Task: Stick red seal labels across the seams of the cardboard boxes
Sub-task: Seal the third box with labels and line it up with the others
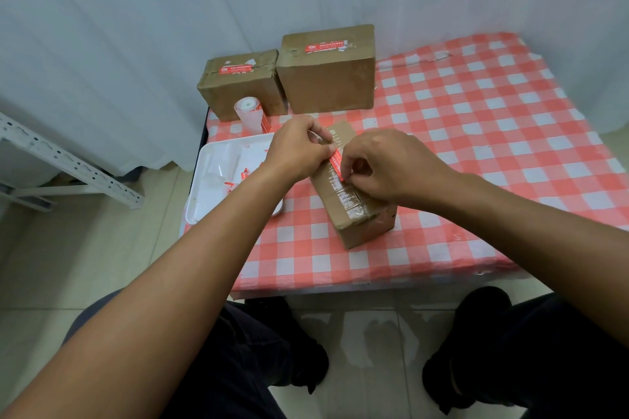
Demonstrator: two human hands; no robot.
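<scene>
Head view: a person's left hand (299,146) and right hand (384,163) each pinch one end of a red seal label (335,163) held over the taped seam of a small cardboard box (354,211), which sits near the front edge of a table (476,146) in a red-and-white checked cloth; at the table's back left corner stand two sealed boxes, the smaller (241,85) beside the larger (326,71), each bearing a red label on top; a label roll (250,114) stands in front of the smaller box; a white tray (211,173) of peeled scraps overhangs the left edge.
</scene>
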